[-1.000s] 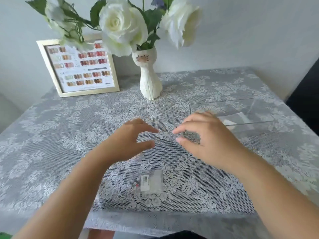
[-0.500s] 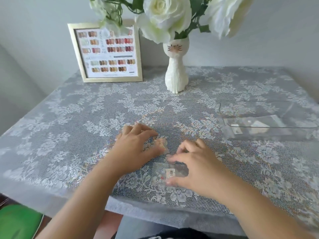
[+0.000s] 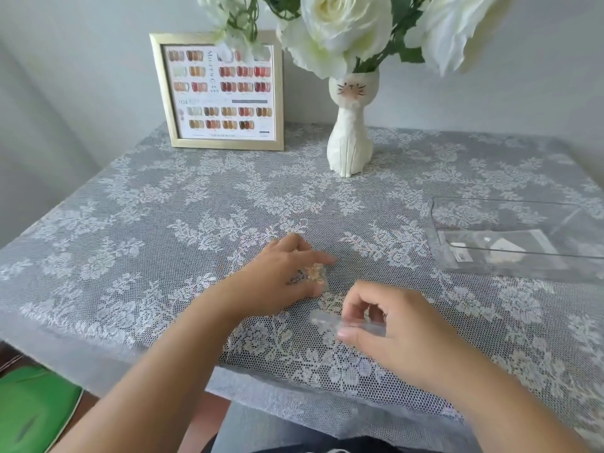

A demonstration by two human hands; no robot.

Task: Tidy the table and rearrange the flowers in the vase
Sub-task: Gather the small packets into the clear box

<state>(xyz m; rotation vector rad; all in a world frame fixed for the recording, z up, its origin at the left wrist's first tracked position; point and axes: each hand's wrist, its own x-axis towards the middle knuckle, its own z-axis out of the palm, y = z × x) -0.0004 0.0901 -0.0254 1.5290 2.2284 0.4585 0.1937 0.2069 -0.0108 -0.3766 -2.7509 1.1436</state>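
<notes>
My right hand [image 3: 389, 325] pinches a small clear plastic packet [image 3: 330, 320] between thumb and fingers, lifted just off the lace tablecloth [image 3: 163, 230] near the front edge. My left hand [image 3: 277, 276] lies on the cloth beside it, fingers spread over a small sparkly packet [image 3: 313, 273]; whether it grips that packet is unclear. At the back stands a white cat-shaped vase [image 3: 351, 132] holding large white roses [image 3: 343, 24] with green leaves.
A clear plastic tray [image 3: 457, 256] sits at the right edge with small packets inside. A gold-framed nail colour chart [image 3: 219, 93] leans against the wall at the back left. A green seat [image 3: 36, 410] shows below the table's left corner.
The right hand has closed on the clear packet and raised it off the cloth. The left hand has shifted onto the sparkly packet. The camera has moved closer and to the left.
</notes>
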